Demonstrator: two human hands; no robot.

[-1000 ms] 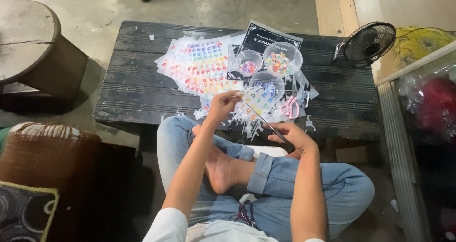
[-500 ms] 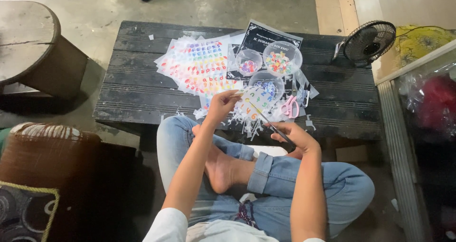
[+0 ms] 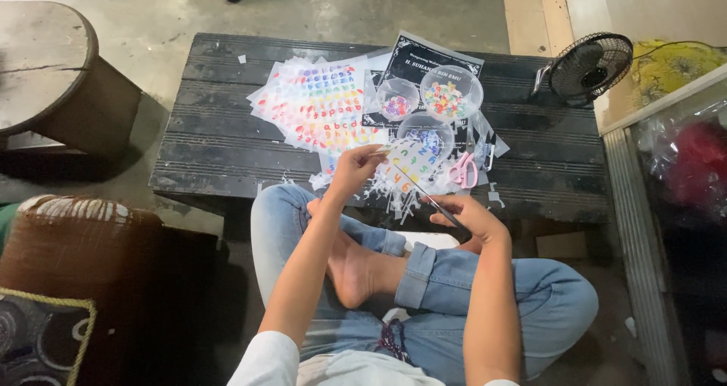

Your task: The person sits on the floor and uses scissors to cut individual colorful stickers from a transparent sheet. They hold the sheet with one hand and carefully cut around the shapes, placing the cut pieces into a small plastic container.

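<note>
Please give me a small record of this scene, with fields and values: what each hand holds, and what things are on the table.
left hand: pinches a small paper piece above the table edge
right hand: grips scissors, blades pointing toward the paper piece
table: dark, slatted wood
sheets: several with coloured letters, overlapping
bowls: three clear round ones holding small coloured bits
pink scissors: lying on the table, untouched
paper scraps: white trimmings at the near edge
fan: small, black, right end of the table
</note>
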